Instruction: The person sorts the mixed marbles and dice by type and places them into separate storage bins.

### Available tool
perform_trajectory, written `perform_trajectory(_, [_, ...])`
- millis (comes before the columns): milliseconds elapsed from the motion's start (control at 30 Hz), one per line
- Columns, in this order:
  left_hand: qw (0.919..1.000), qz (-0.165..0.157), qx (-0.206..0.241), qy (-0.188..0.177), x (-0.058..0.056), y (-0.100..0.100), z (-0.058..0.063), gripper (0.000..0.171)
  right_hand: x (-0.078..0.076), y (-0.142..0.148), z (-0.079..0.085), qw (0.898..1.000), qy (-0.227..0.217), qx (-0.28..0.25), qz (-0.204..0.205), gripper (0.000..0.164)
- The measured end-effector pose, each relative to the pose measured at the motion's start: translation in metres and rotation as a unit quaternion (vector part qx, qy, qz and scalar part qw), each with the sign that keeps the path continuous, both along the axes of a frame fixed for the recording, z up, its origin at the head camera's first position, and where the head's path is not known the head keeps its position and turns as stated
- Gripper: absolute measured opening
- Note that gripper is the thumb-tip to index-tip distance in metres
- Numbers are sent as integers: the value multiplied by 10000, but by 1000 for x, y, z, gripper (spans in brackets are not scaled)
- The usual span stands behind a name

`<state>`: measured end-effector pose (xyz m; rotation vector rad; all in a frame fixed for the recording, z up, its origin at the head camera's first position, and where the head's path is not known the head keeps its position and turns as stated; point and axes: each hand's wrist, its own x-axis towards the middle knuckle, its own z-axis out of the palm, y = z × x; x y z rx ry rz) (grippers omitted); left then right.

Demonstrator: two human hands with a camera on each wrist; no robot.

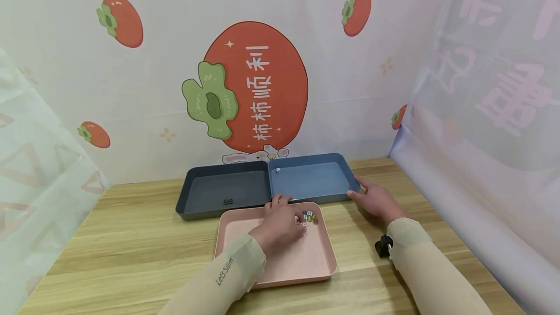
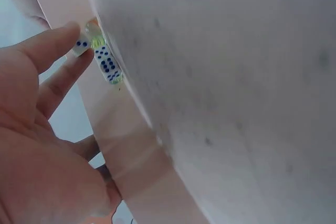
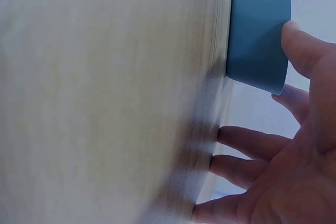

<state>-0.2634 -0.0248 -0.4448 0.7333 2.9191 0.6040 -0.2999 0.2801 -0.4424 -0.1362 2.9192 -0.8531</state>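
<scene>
Over the pink tray (image 1: 306, 264), my left hand (image 1: 282, 225) pinches a white die with blue dots (image 2: 81, 44) between thumb and a finger. Close by, against the tray's far right corner, sit white dice (image 1: 309, 213) and several glass marbles (image 1: 315, 220), some yellow-green. My right hand (image 1: 377, 201) grips the near right corner of the blue tray (image 1: 315, 179). Its thumb (image 3: 302, 45) lies on the rim and a finger reaches round the corner; the other fingers are spread toward the tabletop.
A dark grey tray (image 1: 210, 188) stands left of the blue one, side by side, with two marbles (image 1: 226, 201) in it. One white die (image 1: 278, 170) lies at the blue tray's left end. Behind the wooden table (image 1: 127, 237) hangs a printed cloth (image 1: 157, 86).
</scene>
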Motion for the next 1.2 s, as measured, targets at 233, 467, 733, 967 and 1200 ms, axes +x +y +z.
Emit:
perform_trajectory(233, [9994,110,151,-289,-2,1,3,6,0,1,0,10000,39,31,61,78])
perform_trajectory(467, [9960,335,500,-666,-10,1,16,7,-2,1,-1,9999,58,60,63,78])
perform_trajectory(733, [9819,694,1451,-997,-24,-13,44,15,-1,1,0,9999,30,107,78,80])
perform_trajectory(967, [9721,1354,1768,-741,-38,-21,61,21,-1,1,0,10000,22,64,70,78])
perform_trajectory(1200, [9677,1836,1671,-442,-52,-27,67,26,0,1,0,10000,-4,35,46,78])
